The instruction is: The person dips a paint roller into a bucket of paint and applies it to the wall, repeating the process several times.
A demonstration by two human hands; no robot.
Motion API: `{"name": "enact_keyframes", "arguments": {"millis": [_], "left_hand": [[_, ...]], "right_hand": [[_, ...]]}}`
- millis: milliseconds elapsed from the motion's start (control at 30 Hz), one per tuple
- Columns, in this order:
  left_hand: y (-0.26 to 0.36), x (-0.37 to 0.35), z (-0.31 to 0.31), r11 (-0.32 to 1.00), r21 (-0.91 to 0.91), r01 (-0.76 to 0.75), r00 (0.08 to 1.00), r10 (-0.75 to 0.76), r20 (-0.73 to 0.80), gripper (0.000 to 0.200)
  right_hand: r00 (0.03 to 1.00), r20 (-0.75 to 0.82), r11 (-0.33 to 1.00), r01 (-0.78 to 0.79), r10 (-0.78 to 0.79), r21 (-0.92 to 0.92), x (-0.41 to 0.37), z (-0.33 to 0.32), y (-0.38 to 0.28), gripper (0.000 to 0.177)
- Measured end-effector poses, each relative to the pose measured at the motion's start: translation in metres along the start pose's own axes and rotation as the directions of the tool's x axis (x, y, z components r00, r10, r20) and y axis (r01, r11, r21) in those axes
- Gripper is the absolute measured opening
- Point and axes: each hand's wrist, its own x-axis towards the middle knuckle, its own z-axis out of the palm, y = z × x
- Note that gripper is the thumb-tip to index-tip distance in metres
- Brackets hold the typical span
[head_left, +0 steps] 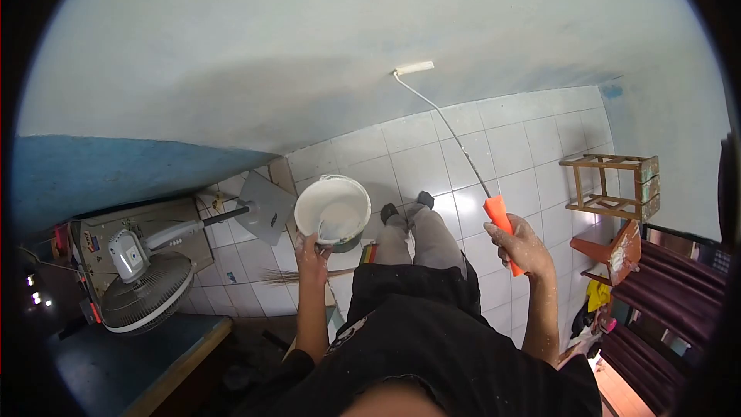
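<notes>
Hands (515, 245) hold roller (498, 215) and bucket (310, 202); sticker (91, 242) near fan (147, 286) seems too blurred.

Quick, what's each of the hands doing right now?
Left hand: closed, holding the bucket at its near edge.
Right hand: closed around the orange handle of the roller.

Left hand (312, 255) has got the bucket (310, 202) by its rim, right hand (522, 245) is gripping an orange-handled paint roller (499, 215), white end up at the pale wall (370, 11). Fan (147, 289)'s off left, wooden stool (648, 183) over right.
</notes>
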Motion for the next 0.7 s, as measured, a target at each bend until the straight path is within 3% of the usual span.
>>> {"name": "enact_keyframes", "arguments": {"millis": [133, 367, 433, 467, 500, 600, 700], "left_hand": [[-0.01, 0.005, -0.002, 0.999, 0.021, 0.035, 0.999, -0.034, -0.034, 0.04], [-0.045, 0.007, -0.018, 0.999, 0.023, 0.031, 0.984, -0.026, -0.177, 0.045], [-0.051, 0.004, -0.022, 0.997, 0.035, 0.068, 0.971, -0.058, -0.232, 0.045], [-0.051, 0.001, -0.02, 0.994, 0.038, 0.099, 0.965, -0.087, -0.248, 0.046], [-0.052, -0.002, -0.021, 0.994, 0.04, 0.104, 0.963, -0.091, -0.252, 0.046], [-0.053, -0.004, -0.022, 0.991, 0.059, 0.117, 0.958, -0.097, -0.27, 0.042], [-0.059, -0.003, -0.025, 0.986, 0.099, 0.133, 0.957, -0.102, -0.27, 0.038]], "right_hand": [[0.999, 0.036, 0.994, -0.018, 0.022, -0.105, 0.071, 0.011, 0.013, 0.034], [0.987, 0.149, 0.996, -0.048, 0.059, -0.076, 0.381, 0.088, 0.127, 0.033], [0.989, 0.141, 0.999, -0.042, 0.041, -0.001, 0.392, 0.101, 0.128, 0.033], [0.993, 0.115, 0.998, -0.025, 0.032, -0.062, 0.378, 0.094, 0.13, 0.036], [0.996, 0.09, 0.993, -0.013, 0.024, -0.121, 0.343, 0.086, 0.124, 0.039], [0.994, 0.107, 0.999, -0.038, 0.038, 0.001, 0.253, 0.064, 0.091, 0.041], [0.989, 0.112, 0.992, -0.092, 0.102, -0.092, 0.262, 0.056, 0.105, 0.038]]}}
